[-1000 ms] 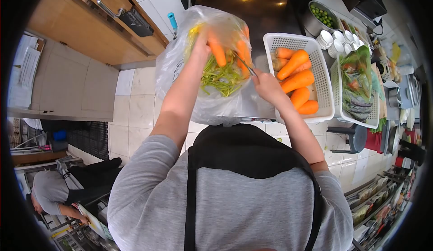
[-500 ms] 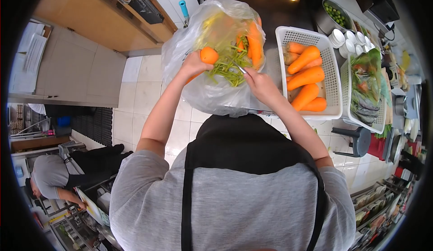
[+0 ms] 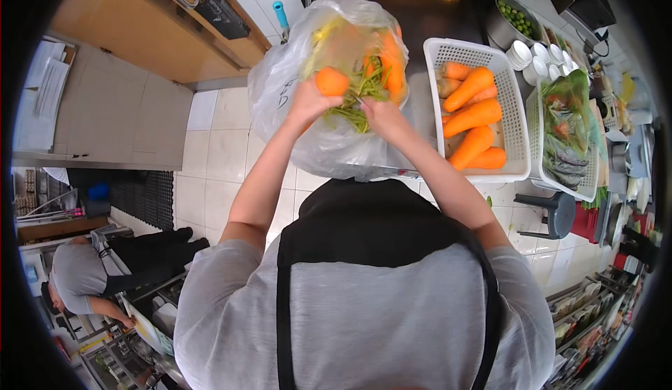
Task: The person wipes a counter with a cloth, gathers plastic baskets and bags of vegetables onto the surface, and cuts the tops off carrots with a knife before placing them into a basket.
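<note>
An orange carrot (image 3: 332, 81) is gripped in my left hand (image 3: 308, 103), its thick end facing up. My right hand (image 3: 381, 116) is closed round a small metal tool, mostly hidden by the fingers, beside the carrot. Both hands are over an open clear plastic bag (image 3: 280, 96). Green stem trimmings (image 3: 353, 119) lie in the bag below the hands, and more carrots (image 3: 393, 68) show at its right side.
Right of the bag, a white basket (image 3: 519, 110) holds several carrots. Beyond it are a second basket (image 3: 596, 166) of wrapped greens, white cups (image 3: 519, 54) and a pot (image 3: 498, 29) of green fruit. A co-worker (image 3: 77, 271) bends at the lower left.
My left hand first drew a carrot back toward me from deeper in the bag, then moved slightly right with it. My right hand has come left, closer to that carrot.
</note>
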Demonstrator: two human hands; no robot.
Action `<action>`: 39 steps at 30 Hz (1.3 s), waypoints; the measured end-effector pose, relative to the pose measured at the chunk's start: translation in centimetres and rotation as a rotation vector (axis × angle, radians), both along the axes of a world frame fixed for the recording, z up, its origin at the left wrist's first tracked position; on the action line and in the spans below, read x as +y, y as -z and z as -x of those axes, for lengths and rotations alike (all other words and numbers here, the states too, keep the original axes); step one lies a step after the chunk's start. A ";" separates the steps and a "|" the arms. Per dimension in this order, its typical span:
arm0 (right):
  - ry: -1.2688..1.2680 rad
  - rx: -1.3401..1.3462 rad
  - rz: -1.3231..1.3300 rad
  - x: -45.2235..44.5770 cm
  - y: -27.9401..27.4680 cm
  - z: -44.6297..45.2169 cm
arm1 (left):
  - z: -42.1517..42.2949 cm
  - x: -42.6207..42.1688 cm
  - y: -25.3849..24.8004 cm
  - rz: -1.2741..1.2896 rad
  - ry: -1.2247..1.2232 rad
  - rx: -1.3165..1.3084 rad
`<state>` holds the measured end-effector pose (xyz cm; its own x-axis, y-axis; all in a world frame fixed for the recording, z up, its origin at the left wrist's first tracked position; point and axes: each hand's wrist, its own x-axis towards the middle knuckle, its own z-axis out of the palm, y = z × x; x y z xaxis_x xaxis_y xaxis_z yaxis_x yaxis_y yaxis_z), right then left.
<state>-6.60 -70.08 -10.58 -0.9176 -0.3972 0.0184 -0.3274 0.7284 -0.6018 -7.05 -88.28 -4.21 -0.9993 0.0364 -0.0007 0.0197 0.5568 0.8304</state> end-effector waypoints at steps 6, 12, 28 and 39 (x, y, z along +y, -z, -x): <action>0.066 -0.119 0.245 10.2 -10.5 -4.8 | 1.6 3.1 -2.0 -0.603 0.171 -0.506; 0.517 -0.046 0.299 20.0 -15.1 -6.5 | 2.2 18.0 -1.9 -0.813 0.724 -0.760; -0.119 0.026 -0.057 5.4 -7.0 1.6 | 17.7 -2.6 6.4 0.496 0.476 -0.129; 0.215 0.000 -0.114 2.8 -7.0 6.1 | 17.5 2.6 8.4 0.608 -0.068 -0.062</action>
<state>-12.66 -67.27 -3.60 -0.9812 -0.1925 -0.0152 -0.1578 0.8448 -0.5113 -24.57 -85.70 -12.57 -0.9968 -0.0523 -0.0598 -0.0704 0.9296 0.3618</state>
